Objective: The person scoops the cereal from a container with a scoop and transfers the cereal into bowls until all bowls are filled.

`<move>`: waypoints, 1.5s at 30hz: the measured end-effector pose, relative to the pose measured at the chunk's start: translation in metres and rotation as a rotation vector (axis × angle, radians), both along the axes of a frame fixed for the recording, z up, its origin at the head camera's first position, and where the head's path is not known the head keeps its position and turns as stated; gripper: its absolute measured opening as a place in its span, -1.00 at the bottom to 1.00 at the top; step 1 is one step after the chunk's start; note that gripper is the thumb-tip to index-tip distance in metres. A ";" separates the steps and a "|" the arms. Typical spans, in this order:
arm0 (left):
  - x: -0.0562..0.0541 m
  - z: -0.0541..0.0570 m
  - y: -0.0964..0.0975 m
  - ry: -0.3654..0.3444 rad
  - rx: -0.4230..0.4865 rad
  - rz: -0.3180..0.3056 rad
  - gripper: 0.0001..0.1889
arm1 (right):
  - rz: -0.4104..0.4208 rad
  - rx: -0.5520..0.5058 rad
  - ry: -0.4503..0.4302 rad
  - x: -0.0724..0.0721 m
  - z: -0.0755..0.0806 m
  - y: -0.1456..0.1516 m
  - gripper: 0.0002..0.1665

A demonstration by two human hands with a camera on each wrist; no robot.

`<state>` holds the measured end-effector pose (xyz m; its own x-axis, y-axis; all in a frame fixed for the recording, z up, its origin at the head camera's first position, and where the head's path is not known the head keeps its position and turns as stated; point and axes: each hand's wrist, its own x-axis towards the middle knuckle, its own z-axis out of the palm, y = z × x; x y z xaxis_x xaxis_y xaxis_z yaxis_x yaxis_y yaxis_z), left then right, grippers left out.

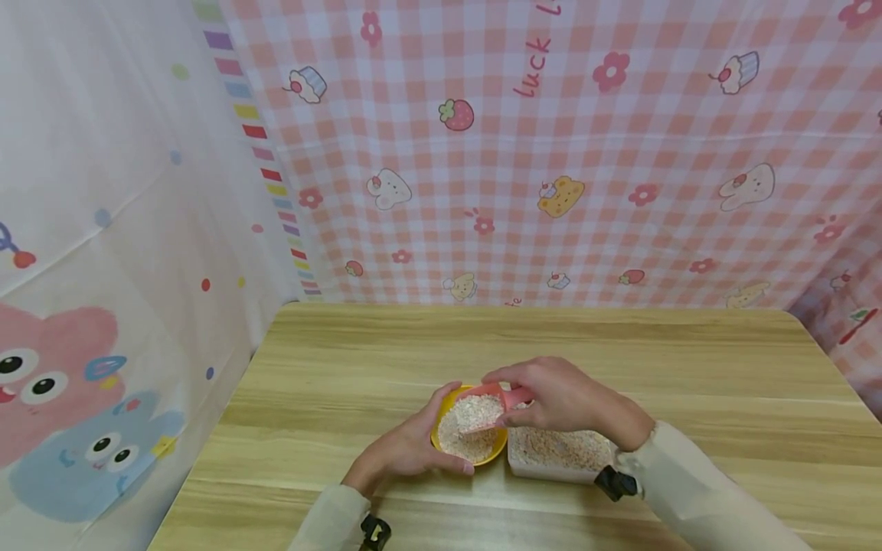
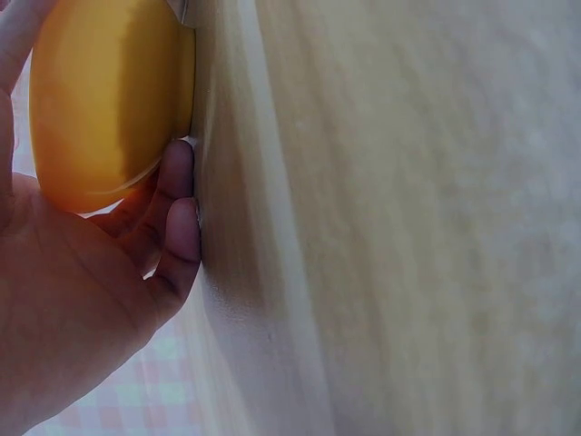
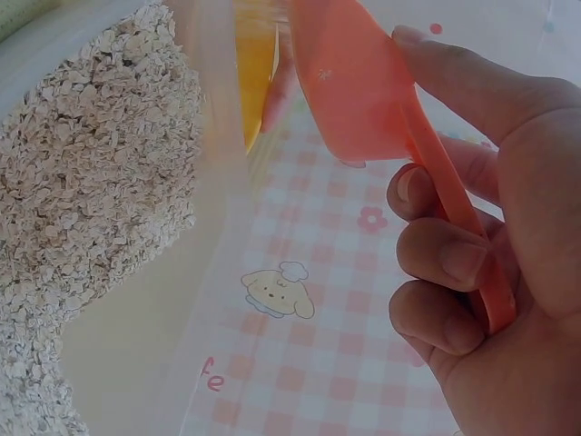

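My left hand (image 1: 408, 444) holds a yellow bowl (image 1: 498, 454) from its left side, thumb at the near rim and fingers around the far side. In the left wrist view, fingers curl under the bowl (image 2: 100, 100), close to the tabletop. Flaky oats lie in the bowl. My right hand (image 1: 560, 394) grips the handle of a pink scoop (image 1: 518, 396), whose head is over the bowl and carries oats (image 1: 480, 411). In the right wrist view, several fingers wrap the scoop's (image 3: 354, 86) handle while the index finger extends along its head.
A translucent rectangular container (image 1: 551, 473) of oats (image 3: 109, 136) stands just right of the bowl, partly under my right forearm. Both are on a wood-grain table (image 1: 331, 367). A pink checked cloth (image 1: 510, 168) hangs behind it, a white patterned one (image 1: 158, 229) at the left.
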<state>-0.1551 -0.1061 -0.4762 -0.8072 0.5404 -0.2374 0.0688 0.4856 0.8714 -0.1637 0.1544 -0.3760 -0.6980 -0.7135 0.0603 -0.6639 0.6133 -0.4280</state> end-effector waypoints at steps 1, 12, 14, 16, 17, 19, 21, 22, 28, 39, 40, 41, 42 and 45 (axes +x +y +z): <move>0.000 0.000 0.000 -0.003 0.002 0.001 0.24 | 0.004 0.000 0.002 0.000 0.000 0.000 -0.36; 0.000 -0.001 0.000 0.013 0.012 -0.009 0.24 | 0.019 0.016 0.024 -0.001 0.001 -0.002 -0.36; 0.000 -0.001 0.000 0.014 0.007 -0.006 0.24 | 0.021 0.019 0.037 -0.001 0.002 -0.003 -0.37; 0.000 -0.001 0.000 0.012 0.003 -0.002 0.24 | 0.024 0.020 0.045 -0.002 0.002 -0.004 -0.37; 0.000 0.000 0.000 0.013 0.003 -0.002 0.24 | 0.026 0.021 0.050 -0.002 0.002 -0.005 -0.37; 0.001 0.000 0.000 0.011 0.001 0.001 0.24 | 0.027 0.024 0.062 -0.002 0.003 -0.006 -0.38; 0.001 0.000 0.000 0.014 0.006 -0.002 0.24 | 0.023 0.031 0.071 -0.003 0.004 -0.008 -0.38; 0.001 0.000 -0.001 0.016 0.008 -0.004 0.24 | 0.020 0.036 0.075 -0.003 0.005 -0.008 -0.38; 0.000 -0.002 -0.001 0.019 0.024 -0.011 0.23 | 0.010 0.064 0.080 -0.003 0.008 -0.012 -0.38; 0.000 -0.003 -0.001 0.010 0.046 -0.006 0.23 | 0.010 0.096 0.107 -0.003 0.010 -0.015 -0.38; 0.001 -0.003 -0.001 0.010 0.042 -0.004 0.24 | 0.010 0.104 0.112 -0.002 0.010 -0.016 -0.38; 0.001 -0.002 -0.001 0.009 0.043 -0.004 0.24 | 0.011 0.113 0.120 -0.002 0.010 -0.016 -0.38; 0.000 -0.002 -0.001 0.008 0.045 -0.005 0.24 | 0.012 0.121 0.127 -0.002 0.011 -0.017 -0.38; 0.001 -0.002 -0.001 0.004 0.045 -0.005 0.20 | 0.016 0.141 0.155 -0.001 0.012 -0.018 -0.37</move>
<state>-0.1546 -0.1071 -0.4779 -0.8057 0.5541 -0.2093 0.0747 0.4456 0.8921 -0.1652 0.1363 -0.3643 -0.6767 -0.7334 0.0648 -0.7252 0.6487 -0.2309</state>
